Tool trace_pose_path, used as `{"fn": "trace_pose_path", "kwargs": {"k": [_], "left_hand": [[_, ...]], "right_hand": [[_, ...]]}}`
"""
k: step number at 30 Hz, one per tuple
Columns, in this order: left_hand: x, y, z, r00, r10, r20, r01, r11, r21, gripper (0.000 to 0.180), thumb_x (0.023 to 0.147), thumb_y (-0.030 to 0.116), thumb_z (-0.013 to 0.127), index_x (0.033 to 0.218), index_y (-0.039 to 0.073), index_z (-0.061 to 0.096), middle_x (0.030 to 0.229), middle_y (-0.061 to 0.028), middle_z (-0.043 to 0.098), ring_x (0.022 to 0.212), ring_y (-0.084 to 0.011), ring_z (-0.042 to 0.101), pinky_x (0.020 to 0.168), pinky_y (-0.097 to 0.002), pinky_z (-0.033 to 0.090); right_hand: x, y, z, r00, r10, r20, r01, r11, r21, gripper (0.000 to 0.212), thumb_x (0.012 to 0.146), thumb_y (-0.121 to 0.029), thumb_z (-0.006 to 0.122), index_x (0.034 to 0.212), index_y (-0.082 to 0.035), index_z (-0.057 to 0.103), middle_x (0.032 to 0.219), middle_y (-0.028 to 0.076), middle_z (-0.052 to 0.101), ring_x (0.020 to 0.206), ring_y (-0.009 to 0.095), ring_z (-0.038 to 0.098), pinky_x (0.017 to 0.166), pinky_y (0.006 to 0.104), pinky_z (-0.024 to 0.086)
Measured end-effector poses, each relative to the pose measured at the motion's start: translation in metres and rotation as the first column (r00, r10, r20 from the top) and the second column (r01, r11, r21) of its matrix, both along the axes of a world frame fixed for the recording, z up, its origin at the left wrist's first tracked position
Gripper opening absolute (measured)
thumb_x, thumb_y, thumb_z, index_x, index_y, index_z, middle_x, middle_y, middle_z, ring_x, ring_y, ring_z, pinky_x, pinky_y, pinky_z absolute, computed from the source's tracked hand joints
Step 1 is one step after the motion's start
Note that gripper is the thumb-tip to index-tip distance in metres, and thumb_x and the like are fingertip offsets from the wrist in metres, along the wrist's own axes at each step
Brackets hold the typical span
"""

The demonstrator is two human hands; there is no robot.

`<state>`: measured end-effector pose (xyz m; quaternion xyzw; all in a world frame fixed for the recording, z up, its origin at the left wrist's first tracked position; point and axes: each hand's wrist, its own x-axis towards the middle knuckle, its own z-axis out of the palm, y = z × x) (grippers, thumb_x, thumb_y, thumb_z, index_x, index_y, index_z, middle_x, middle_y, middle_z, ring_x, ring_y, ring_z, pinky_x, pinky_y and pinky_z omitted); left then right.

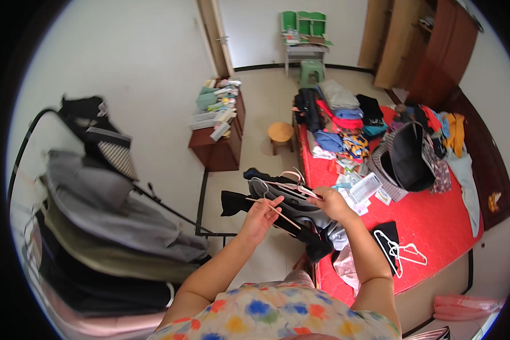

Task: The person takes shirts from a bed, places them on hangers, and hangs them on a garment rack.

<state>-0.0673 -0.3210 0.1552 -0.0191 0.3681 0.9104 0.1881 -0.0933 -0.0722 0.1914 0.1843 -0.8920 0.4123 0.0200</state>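
My left hand [259, 220] is closed on a pale pink clothes hanger [286, 218], whose thin bar passes through its fingers. My right hand [331, 204] grips another pink hanger [307, 191] beside it. Dark clothes [235, 202], black and grey, hang in front of me around the hangers. Which garment sits on which hanger I cannot tell. To the right, white hangers [399, 252] lie on a black cloth [386, 229] on the red mattress. A pink garment [345, 266] lies at the mattress edge near my right forearm.
A rack with grey, olive and black garments [119, 209] stands at left. The red bed [436, 232] bears clothes piles [340, 122] and an open bag [411, 158]. Beyond are a round wooden stool [280, 133], a cluttered brown cabinet [215, 150] and a green stool [311, 71].
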Motion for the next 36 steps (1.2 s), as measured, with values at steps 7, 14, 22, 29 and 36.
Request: {"fn": "trace_pose_path", "kwargs": {"k": [7, 14, 22, 29, 36], "left_hand": [[0.073, -0.060, 0.039, 0.992, 0.060, -0.115, -0.045, 0.991, 0.128, 0.010, 0.092, 0.023, 0.054, 0.091, 0.013, 0.057, 0.135, -0.0145, 0.044, 0.099, -0.0179, 0.061, 0.083, -0.0270, 0.050], [0.121, -0.088, 0.067, 0.935, 0.259, -0.244, -0.221, 0.960, 0.172, 0.010, 0.091, 0.023, 0.055, 0.086, 0.015, 0.056, 0.138, -0.0118, 0.040, 0.123, -0.0251, 0.044, 0.099, -0.0333, 0.041], [0.165, -0.099, 0.072, 0.816, 0.510, -0.272, -0.434, 0.851, 0.294, 0.010, 0.093, 0.024, 0.051, 0.091, 0.014, 0.052, 0.139, -0.0120, 0.037, 0.126, -0.0270, 0.041, 0.103, -0.0356, 0.037], [0.221, -0.079, 0.073, 0.813, 0.487, -0.319, -0.429, 0.872, 0.238, 0.014, 0.092, 0.025, 0.051, 0.086, 0.013, 0.053, 0.143, -0.0162, 0.031, 0.129, -0.0279, 0.037, 0.105, -0.0360, 0.034], [0.292, -0.068, 0.076, 0.819, 0.445, -0.362, -0.365, 0.891, 0.269, 0.014, 0.094, 0.024, 0.048, 0.086, 0.013, 0.051, 0.145, -0.0170, 0.027, 0.131, -0.0285, 0.033, 0.103, -0.0332, 0.037]], "right_hand": [[0.029, -0.084, 0.050, 0.983, 0.180, 0.027, -0.180, 0.984, -0.013, 0.022, 0.081, -0.018, 0.066, 0.077, 0.002, 0.057, 0.061, 0.016, 0.048, 0.055, 0.025, 0.044, 0.054, 0.0361, 0.039], [0.035, -0.140, 0.060, 0.883, 0.446, 0.144, -0.440, 0.895, -0.075, 0.022, 0.079, -0.018, 0.069, 0.074, 0.000, 0.057, 0.057, 0.005, 0.044, 0.057, 0.011, 0.040, 0.053, 0.0300, 0.037], [0.047, -0.183, 0.096, 0.699, 0.675, 0.239, -0.645, 0.738, -0.197, 0.026, 0.086, -0.023, 0.061, 0.075, 0.000, 0.058, 0.061, -0.001, 0.051, 0.059, 0.008, 0.045, 0.055, 0.0265, 0.039], [0.054, -0.185, 0.117, 0.708, 0.706, -0.020, -0.704, 0.708, 0.053, 0.025, 0.088, -0.023, 0.057, 0.081, 0.001, 0.054, 0.065, 0.020, 0.048, 0.057, 0.027, 0.045, 0.057, 0.0358, 0.039], [0.122, -0.178, 0.150, 0.686, 0.726, -0.060, -0.701, 0.680, 0.216, 0.027, 0.088, -0.024, 0.056, 0.079, 0.001, 0.054, 0.065, 0.022, 0.051, 0.059, 0.034, 0.047, 0.058, 0.0380, 0.039]]}}
